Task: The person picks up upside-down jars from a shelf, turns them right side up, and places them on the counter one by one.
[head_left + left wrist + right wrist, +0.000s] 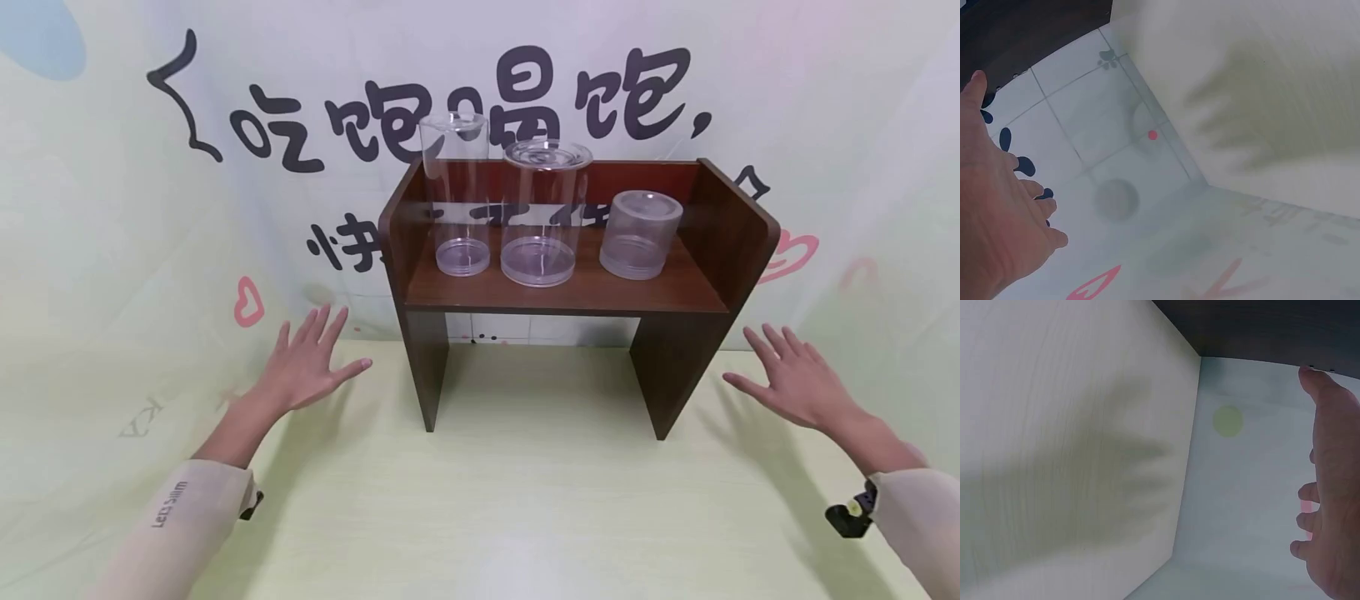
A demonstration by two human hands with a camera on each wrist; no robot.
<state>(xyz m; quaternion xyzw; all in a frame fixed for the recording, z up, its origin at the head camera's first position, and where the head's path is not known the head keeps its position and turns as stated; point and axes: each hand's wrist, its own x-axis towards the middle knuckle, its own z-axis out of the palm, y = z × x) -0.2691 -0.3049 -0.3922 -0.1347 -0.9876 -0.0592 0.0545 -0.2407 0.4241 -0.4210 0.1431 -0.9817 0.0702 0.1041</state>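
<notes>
A dark brown wooden shelf stand [570, 298] stands against the back cloth. On its board are three clear containers: a tall narrow one [459, 192] at the left, a wider one [540, 221] in the middle, and a short one [641, 236] at the right. My left hand [303, 367], fingers spread and empty, hovers over the table to the left of the stand. Beyond the stand's other side is my right hand [802, 379], likewise spread with nothing in it. In the wrist views the left hand [1004, 206] and right hand [1338, 494] appear near dark stand panels.
A pale table [510, 500] extends in front of and below the stand. Behind hangs a light cloth [360, 50] with large black characters and pink hearts, also covering both sides. Beneath the shelf board is an open space between two side panels [427, 375].
</notes>
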